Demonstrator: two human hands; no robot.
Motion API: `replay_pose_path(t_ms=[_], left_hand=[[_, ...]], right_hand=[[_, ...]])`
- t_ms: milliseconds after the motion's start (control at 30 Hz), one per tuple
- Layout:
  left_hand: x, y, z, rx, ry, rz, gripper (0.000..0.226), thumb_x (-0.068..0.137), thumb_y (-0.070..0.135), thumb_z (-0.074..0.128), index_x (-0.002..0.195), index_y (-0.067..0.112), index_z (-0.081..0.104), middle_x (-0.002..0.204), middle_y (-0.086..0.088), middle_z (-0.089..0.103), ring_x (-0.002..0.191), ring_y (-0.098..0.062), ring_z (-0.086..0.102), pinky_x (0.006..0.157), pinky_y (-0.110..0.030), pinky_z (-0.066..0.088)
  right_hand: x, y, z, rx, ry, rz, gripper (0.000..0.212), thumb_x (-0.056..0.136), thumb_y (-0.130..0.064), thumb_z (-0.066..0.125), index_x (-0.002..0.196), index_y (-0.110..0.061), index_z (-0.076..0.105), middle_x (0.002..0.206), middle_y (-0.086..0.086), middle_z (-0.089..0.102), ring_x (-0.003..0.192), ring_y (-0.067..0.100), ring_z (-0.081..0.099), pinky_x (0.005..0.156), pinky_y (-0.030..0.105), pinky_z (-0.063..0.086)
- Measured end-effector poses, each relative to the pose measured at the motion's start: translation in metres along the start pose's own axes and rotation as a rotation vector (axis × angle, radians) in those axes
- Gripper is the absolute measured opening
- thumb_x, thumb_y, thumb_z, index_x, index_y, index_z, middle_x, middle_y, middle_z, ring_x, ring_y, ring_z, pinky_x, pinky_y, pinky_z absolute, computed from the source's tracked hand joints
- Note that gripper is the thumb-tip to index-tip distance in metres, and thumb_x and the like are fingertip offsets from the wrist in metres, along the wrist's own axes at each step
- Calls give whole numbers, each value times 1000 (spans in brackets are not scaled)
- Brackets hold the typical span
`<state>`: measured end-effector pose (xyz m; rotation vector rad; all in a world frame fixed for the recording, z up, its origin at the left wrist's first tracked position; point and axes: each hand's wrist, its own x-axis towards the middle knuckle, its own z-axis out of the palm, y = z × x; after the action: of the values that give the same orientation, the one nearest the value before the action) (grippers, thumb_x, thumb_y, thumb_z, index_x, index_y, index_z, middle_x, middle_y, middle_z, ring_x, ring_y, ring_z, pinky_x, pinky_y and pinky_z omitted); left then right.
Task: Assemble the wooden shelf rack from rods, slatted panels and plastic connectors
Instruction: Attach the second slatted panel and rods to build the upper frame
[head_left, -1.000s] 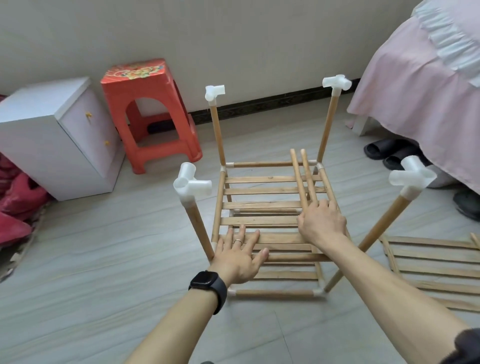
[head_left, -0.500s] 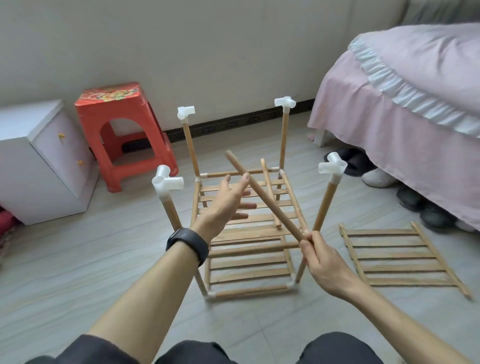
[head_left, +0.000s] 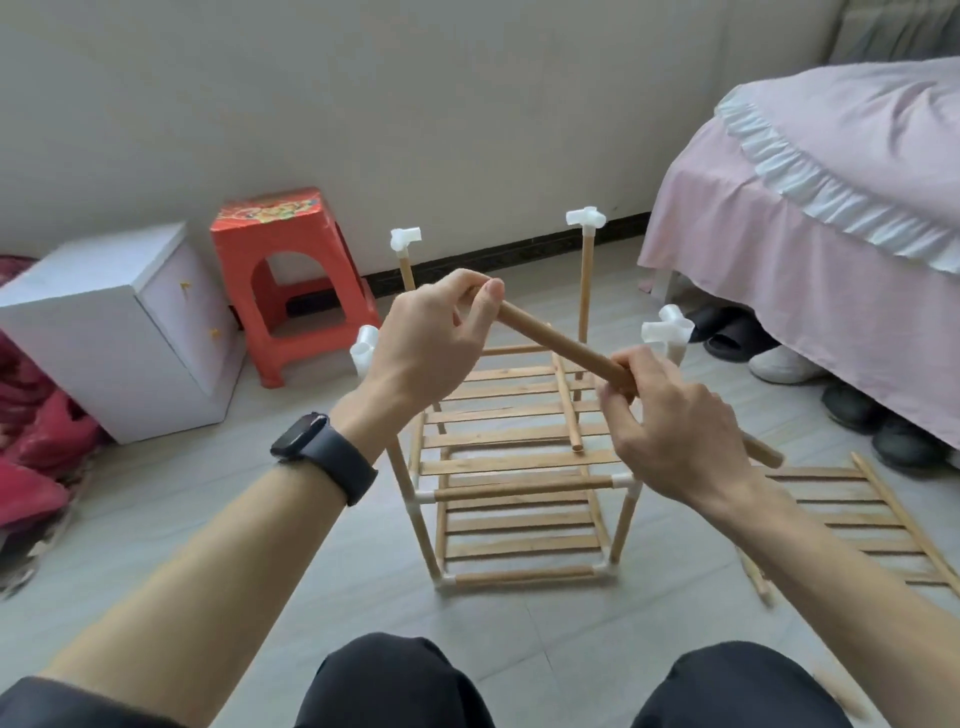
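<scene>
Left grip curled, right grip pinching

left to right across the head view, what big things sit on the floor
crumpled red cloth heap, white box-shaped cabinet, red plastic stool, wooden slatted shelf rack, pink-covered bed

The left hand covers the upper tip of the rod; the right hand hides a stretch near its lower end. The near-left connector shows only partly behind the left wrist. The loose slatted panel (lying on the floor) is crossed by the right forearm and cut by the right edge, like the bed.
</scene>
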<state>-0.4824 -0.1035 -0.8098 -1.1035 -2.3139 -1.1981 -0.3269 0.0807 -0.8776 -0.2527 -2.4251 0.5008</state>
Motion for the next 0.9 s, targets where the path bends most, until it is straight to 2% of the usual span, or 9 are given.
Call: replay_pose_path(t_ms=[67,167,233,300,433,533,667,800,900], left_hand=[[-3,-15,-20,142,102,-7,39,102,51,40,104,26,70,78,12,59,77,-7,53,64,-18,40],[-7,-44,-41,193,198,-276,29,100,49,41,109,29,61,100,8,58,100,-15,49,78,-26,37],[-8,-59,-43,12,93,-562,29,102,44,48,120,23,55,116,1,59,107,-19,55,88,-35,48],[-12,-70,-40,-203,-38,-731,32,104,43,46,119,18,56,118,-5,63,104,-22,62,91,-43,54],[-24,-73,-33,-409,-97,-603,44,110,38,29,104,6,58,82,-9,75,73,-21,72,66,-25,53],[-23,-77,-33,-462,-57,-607,43,110,36,29,99,4,56,65,-6,66,61,-22,65,68,-36,53],[-25,-81,-28,-569,4,-607,41,109,34,31,81,13,51,56,-1,46,51,-15,45,57,-31,46],[-27,-82,-22,-654,59,-616,42,109,33,33,74,16,48,51,4,43,47,-12,40,49,-24,39],[-26,-82,-22,-679,56,-623,42,109,33,33,72,17,46,49,7,42,45,-10,38,48,-23,37]], right_hand=[[20,-17,-2,-61,7,-74,18,99,-49,36,98,-34,47,73,-14,48,60,5,48,51,23,32],[40,-30,6,-156,-68,-105,39,102,-64,26,93,-34,50,71,-13,51,63,6,51,54,27,37],[44,-32,16,-138,-130,-73,45,100,-68,22,91,-34,51,70,-12,53,63,5,53,53,27,42],[41,-31,26,-97,-151,-56,48,99,-70,21,90,-35,52,68,-11,55,61,4,55,52,28,48],[30,-28,44,-6,-167,-58,43,97,-71,23,80,-39,47,60,-11,54,52,4,54,47,21,40],[25,-30,50,47,-188,-67,42,98,-69,26,76,-38,44,58,-8,54,51,6,54,48,27,48],[19,-35,58,58,-141,-71,42,99,-69,27,73,-39,43,57,-10,53,50,5,53,48,30,48],[19,-32,56,44,-161,-51,45,98,-68,27,75,-35,46,55,-9,53,49,5,53,46,25,40],[23,-35,51,-19,-182,-78,45,98,-68,26,77,-34,48,55,-9,53,50,6,53,47,25,40]])
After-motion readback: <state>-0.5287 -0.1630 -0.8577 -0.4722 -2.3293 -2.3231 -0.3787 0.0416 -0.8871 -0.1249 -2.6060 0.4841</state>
